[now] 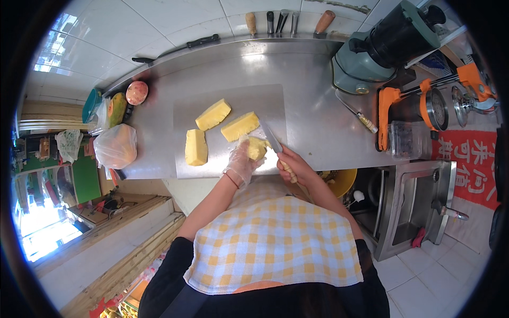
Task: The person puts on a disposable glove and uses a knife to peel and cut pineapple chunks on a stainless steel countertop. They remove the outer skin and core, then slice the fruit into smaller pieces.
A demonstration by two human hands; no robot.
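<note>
My left hand (240, 161), in a clear plastic glove, holds a chunk of peeled pineapple (256, 149) above the near part of a thin metal sheet (230, 91) on the steel counter. My bare right hand (295, 165) grips the light handle of a knife (270, 136); its blade points away from me, just right of the held chunk. Beyond my left hand lies a long pineapple piece (240, 126). Another piece (213, 114) rests farther back, and one more (196, 147) stands to the left. The fingers partly hide the held chunk.
At the counter's left are a bagged round fruit (116, 146), a papaya (117, 109) and a pomegranate (136, 92). A juicer (370, 59), a second knife (358, 113) and an orange-framed press (385, 119) occupy the right. A yellow bin (346, 182) and a steel sink (411, 202) are below, right.
</note>
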